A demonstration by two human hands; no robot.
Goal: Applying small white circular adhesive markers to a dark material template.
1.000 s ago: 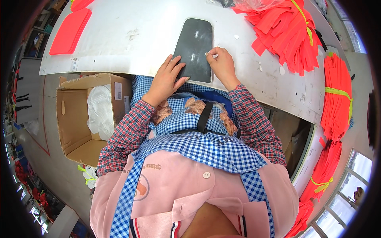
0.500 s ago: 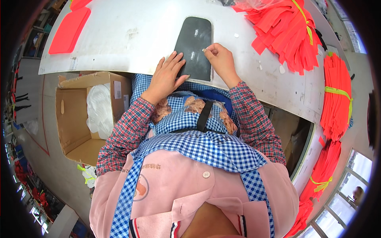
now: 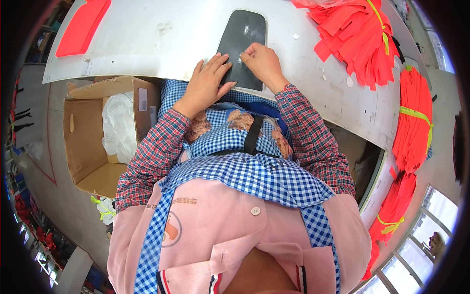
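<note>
A dark grey, flat panel (image 3: 240, 41) with a rounded far end lies on the white table. A small shiny slot or mark shows in its far half. My left hand (image 3: 206, 84) rests along the panel's left edge, fingers spread out, holding nothing. Over the middle of the panel, my right hand (image 3: 263, 62) is closed in a pinch, its fingertips at the surface. A small whitish piece, mostly covered by the fingers, is at these fingertips; its kind cannot be made out.
Red-orange strips (image 3: 355, 41) tied with yellow bands lie at the far right, with more bundles (image 3: 413, 117) beyond the table's edge. Flat red-orange pieces (image 3: 83, 29) lie far left. Small white scraps (image 3: 349, 81) dot the table (image 3: 132, 44). A cardboard box (image 3: 85, 142) holding white plastic stands at left.
My right hand has moved left, from the panel's right edge onto its middle, still pinched. My left hand stays on the left edge. The whole view has shifted slightly.
</note>
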